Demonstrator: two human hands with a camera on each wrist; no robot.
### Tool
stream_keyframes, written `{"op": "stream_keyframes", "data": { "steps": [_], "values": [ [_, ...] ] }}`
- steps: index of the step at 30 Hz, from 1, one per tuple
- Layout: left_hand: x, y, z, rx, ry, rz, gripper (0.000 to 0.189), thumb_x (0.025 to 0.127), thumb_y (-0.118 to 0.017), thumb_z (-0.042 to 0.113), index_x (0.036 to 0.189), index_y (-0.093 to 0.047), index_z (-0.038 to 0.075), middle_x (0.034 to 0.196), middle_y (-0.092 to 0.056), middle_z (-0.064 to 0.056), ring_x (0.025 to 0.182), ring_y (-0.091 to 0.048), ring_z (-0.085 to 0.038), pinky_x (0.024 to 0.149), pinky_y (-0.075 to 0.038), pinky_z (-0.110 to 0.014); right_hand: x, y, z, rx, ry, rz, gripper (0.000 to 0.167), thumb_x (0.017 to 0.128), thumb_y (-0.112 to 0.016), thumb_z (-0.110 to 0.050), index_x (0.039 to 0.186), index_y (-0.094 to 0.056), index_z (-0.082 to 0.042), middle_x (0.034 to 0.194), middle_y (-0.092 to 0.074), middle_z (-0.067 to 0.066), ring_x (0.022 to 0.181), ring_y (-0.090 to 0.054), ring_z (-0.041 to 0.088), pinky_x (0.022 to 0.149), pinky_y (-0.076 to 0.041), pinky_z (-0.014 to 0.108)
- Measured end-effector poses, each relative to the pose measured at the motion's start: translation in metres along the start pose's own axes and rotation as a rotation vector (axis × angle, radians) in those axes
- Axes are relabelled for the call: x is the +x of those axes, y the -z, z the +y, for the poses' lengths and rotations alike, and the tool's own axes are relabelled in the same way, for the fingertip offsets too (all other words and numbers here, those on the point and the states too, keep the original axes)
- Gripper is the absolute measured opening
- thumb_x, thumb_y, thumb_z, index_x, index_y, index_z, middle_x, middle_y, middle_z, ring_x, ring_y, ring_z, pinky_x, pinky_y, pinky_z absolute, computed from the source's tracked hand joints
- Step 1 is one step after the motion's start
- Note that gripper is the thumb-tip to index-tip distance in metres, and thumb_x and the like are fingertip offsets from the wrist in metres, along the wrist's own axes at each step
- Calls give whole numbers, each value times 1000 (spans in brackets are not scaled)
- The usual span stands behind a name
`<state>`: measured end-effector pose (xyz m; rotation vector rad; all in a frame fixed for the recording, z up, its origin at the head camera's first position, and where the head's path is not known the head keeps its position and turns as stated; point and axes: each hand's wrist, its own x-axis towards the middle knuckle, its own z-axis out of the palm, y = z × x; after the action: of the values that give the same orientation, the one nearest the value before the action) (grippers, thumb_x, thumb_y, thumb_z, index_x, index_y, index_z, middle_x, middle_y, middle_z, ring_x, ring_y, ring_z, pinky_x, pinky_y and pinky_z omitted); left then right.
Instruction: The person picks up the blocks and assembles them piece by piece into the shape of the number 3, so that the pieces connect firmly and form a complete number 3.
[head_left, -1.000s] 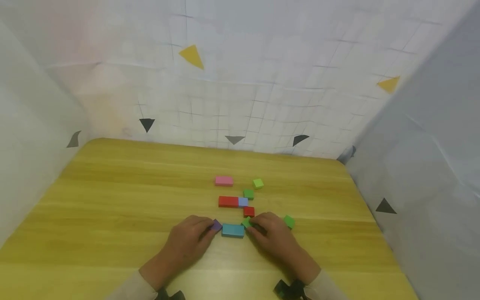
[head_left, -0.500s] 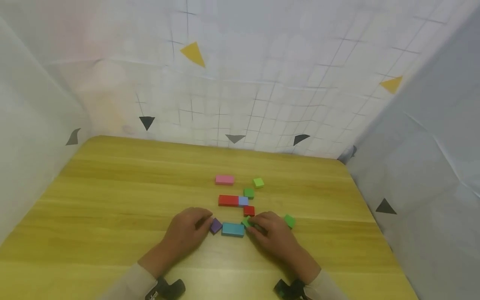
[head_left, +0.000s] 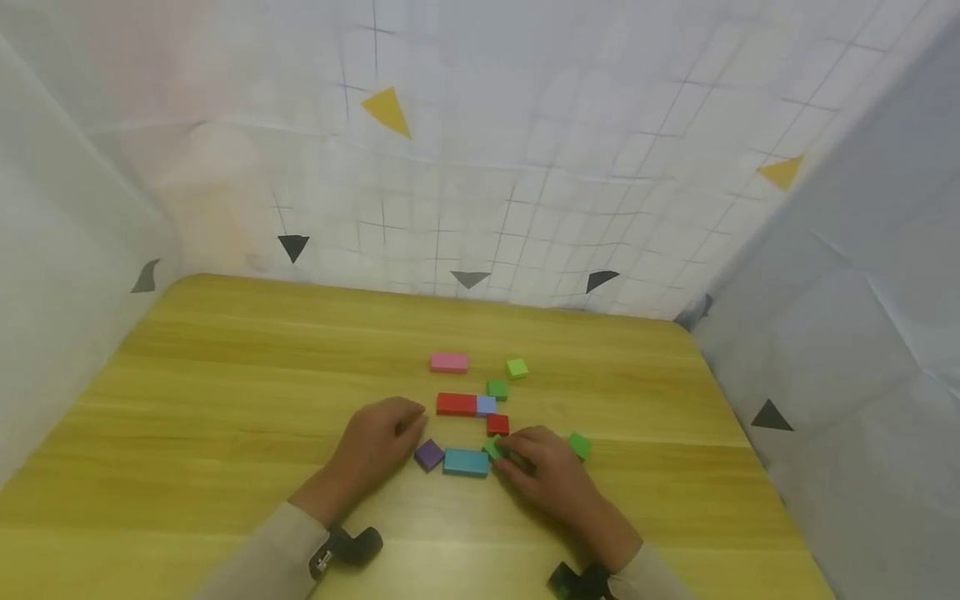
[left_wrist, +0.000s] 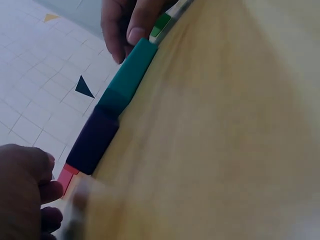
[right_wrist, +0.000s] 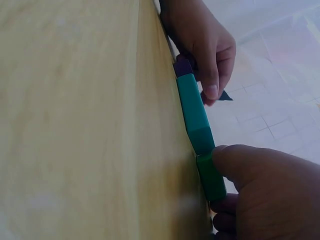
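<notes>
My left hand (head_left: 377, 443) hovers just left of a purple block (head_left: 430, 455), fingers loosely bent and apart from every block. The purple block lies turned like a diamond, its corner by the left end of a long blue block (head_left: 466, 462). At the blue block's right end, my right hand (head_left: 551, 477) pinches a green block (right_wrist: 211, 176) between thumb and fingers. In the head view the fingers partly cover that green block. Beyond it sits a small red block (head_left: 498, 424). A long red block (head_left: 457, 404) with a light blue block (head_left: 486, 405) at its end lies farther back.
Behind are a pink block (head_left: 449, 362), a dark green block (head_left: 497, 389) and a lime green block (head_left: 517, 367). Another green block (head_left: 579, 445) lies by the right hand's far side. White sheeting (head_left: 480, 167) encloses the wooden table (head_left: 225, 375) at back and sides.
My left hand has let go of the purple block and moved away from it, up and to the left. The purple block has shifted slightly left. My right hand stays on the green block.
</notes>
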<state>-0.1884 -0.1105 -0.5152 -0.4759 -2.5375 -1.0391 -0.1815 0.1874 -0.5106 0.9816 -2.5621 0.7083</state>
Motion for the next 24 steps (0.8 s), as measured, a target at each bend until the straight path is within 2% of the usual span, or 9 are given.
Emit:
{"op": "stream_keyframes", "data": {
  "steps": [5, 15, 20, 24],
  "values": [
    [10, -3, -5, 5, 1, -27, 15, 92, -71, 26, 100, -77, 16, 96, -74, 7, 91, -70, -11, 80, -58, -32, 0, -1, 1, 8, 1, 2, 27, 84, -80, -31, 109, -76, -19, 101, -69, -7, 94, -62, 7, 79, -56, 29],
    [13, -10, -4, -11, 57, -93, 25, 93, -70, 32, 110, -75, 14, 105, -74, 3, 98, -69, -16, 85, -57, -37, -5, 1, 1, -3, -27, -17, 28, 84, -80, -33, 109, -75, -21, 101, -70, -8, 93, -62, 6, 78, -55, 28],
    [18, -12, -4, 13, 53, -97, 29, 93, -69, 35, 110, -74, 12, 106, -73, 1, 96, -68, -16, 83, -57, -37, -6, 4, -2, 11, -56, -41, 29, 85, -79, -34, 111, -74, -21, 102, -70, -10, 95, -61, 5, 79, -55, 27],
    [21, -13, -5, 2, 25, -87, 32, 92, -69, 36, 113, -72, 12, 108, -71, 2, 94, -65, -12, 84, -57, -34, -7, 5, -1, 18, -49, -38, 31, 85, -79, -34, 113, -73, -20, 104, -70, -10, 96, -61, 4, 80, -55, 26]
  ]
}}
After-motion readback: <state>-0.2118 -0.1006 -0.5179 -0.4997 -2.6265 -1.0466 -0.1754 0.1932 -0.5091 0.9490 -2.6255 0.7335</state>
